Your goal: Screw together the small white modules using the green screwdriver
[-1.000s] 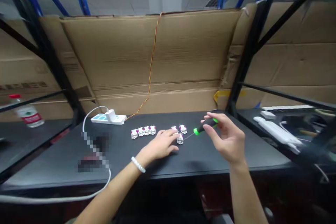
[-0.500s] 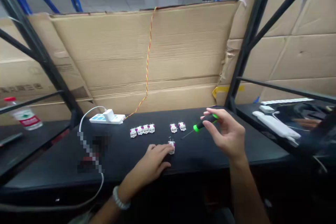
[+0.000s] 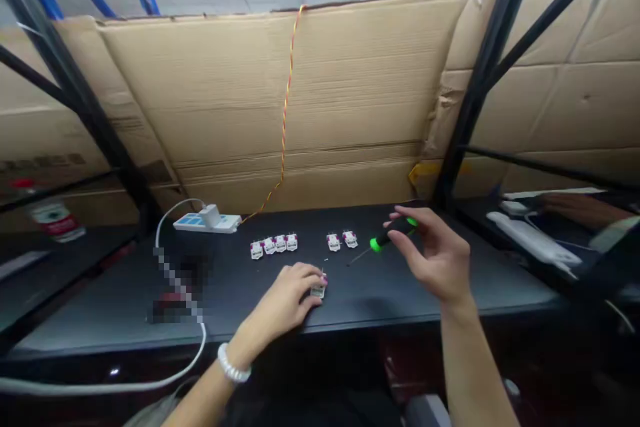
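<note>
My left hand (image 3: 290, 293) rests on the black table (image 3: 400, 293) near its front edge, fingers pinched on a small white and purple part (image 3: 319, 289). My right hand (image 3: 433, 253) is raised a little above the table to the right and grips a screwdriver with a black and green handle (image 3: 393, 235); its thin shaft points down and left toward the table. A row of several similar white and purple parts (image 3: 273, 245) lies behind my left hand, and two more parts (image 3: 341, 240) lie just left of the screwdriver tip.
A white and blue power strip (image 3: 207, 221) with a charger and white cable sits back left. Cardboard sheets wall the back. Black frame posts stand at both sides. A bottle (image 3: 50, 217) stands far left. Another person's arm (image 3: 580, 208) and white devices lie at right.
My left hand drew one part from the group back toward the table's front edge and tipped it. The screwdriver in my right hand has hardly moved.
</note>
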Tool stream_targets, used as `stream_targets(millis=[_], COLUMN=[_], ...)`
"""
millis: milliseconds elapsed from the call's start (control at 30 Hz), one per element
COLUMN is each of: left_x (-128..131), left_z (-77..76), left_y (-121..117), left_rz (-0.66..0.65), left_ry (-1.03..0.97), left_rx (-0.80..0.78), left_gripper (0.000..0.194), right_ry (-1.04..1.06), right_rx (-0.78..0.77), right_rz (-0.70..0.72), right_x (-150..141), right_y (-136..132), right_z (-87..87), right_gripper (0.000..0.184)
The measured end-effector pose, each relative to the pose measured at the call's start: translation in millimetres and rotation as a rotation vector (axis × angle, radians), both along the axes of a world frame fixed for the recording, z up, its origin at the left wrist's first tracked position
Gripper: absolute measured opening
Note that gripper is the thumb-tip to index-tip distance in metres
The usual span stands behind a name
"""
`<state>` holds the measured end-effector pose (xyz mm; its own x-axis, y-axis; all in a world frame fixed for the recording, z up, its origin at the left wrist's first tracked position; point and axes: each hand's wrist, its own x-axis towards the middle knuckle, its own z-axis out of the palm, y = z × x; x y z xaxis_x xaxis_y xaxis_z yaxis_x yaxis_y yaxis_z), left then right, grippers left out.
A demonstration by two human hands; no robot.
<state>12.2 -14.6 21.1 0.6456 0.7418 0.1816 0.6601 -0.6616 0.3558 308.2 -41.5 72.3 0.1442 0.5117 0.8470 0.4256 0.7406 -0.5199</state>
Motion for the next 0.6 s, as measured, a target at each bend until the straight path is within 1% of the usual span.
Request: stream_targets(millis=[67,167,300,433,500,600], left_x=[0.6,2.5,11.2,18.8,21.1,28.0], left_z=[3.7,11.2,19.3,21.7,21.4,20.9], left_y=[7.0,24.3,59.6,92.5,101.5,104.6], left_rz=[0.051,0.128,0.194,0.251,0.273,0.259], left_ry=[0.038,0.091,0.255,0.302,0.308,0.283], left_rx=[0.023,0.064,0.116,0.122,0.123,0.131], left_gripper=[0.017,0.017,0.019,0.021,0.022,0.028], right_ry=[-0.001,-0.003,-0.020,-0.037,-0.038,-0.032], right_rx=[0.007,0.010,0.007,0.010,0.013,0.012], right_rz=[0.000,-0.001,-0.006,-0.016,-0.018,-0.020], right_x=[0.5,1.2,2.0,2.9,3.6,4.5], right_y=[-0.8,-1.7,-0.9,-0.2,-0.6,-1.2], right_z=[0.4,1.2,1.2,0.5,0.4,0.2], right_gripper=[0.034,0.034,0.032,0.032,0.032,0.032])
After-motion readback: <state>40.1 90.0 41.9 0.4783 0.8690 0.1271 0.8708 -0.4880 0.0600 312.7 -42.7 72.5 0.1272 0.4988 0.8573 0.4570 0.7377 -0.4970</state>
